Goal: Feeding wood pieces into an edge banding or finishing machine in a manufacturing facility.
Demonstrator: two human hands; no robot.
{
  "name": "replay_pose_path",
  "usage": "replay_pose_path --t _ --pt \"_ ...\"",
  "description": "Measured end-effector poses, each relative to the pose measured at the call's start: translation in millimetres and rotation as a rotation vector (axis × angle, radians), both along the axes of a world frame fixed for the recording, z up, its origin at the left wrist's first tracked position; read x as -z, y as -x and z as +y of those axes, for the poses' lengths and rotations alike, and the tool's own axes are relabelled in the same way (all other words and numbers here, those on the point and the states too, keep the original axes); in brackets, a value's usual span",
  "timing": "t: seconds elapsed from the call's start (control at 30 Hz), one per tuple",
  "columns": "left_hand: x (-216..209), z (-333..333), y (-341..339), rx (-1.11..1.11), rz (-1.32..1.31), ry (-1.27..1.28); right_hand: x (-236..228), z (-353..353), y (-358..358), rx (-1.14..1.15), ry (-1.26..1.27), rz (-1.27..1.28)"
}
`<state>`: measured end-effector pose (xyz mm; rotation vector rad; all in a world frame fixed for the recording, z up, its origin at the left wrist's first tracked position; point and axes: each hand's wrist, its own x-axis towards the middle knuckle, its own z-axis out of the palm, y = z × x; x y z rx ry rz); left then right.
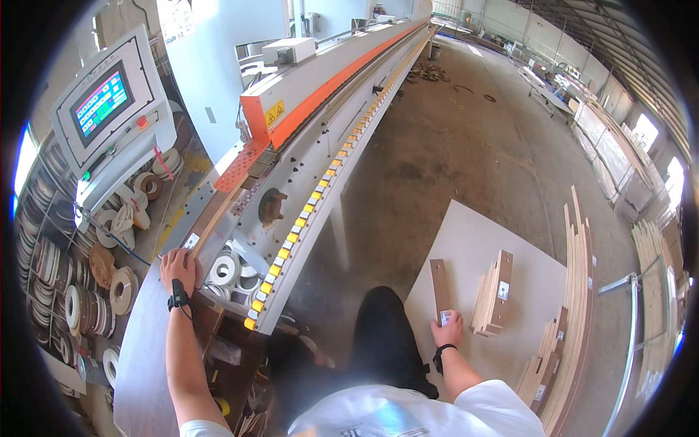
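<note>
My left hand (pixel 178 268) is at the machine's infeed, its fingers bent over the near end of a narrow brown wooden strip (pixel 215 220). That strip bears a white label and runs forward under the orange guard. Low on the right, my right hand (pixel 447 329) grips the near end of a short brown wooden board (pixel 439 280), beside its white label. The board lies over a large pale panel (pixel 455 233). Just right of it stands a stack of similar short boards (pixel 494 291), some labelled.
The long edge-banding machine (pixel 313 95) reaches away ahead, with a yellow-and-grey roller rail (pixel 295 233) along its side. A control screen (pixel 102 102) and rolls of edging tape (pixel 124 288) are at left. Longer wooden strips (pixel 579 291) lie at right.
</note>
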<state>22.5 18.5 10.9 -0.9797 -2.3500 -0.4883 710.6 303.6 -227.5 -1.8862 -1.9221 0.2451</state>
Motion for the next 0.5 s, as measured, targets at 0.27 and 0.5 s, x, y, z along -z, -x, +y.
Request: replay_pose_path --t 0.27,0.5 --pt "-7 0 1 -0.051 0.038 0.018 -6 6 8 0.015 0.07 0.025" --pt "-1 -9 4 -0.039 0.082 0.016 13 3 5 -0.048 0.027 0.006"
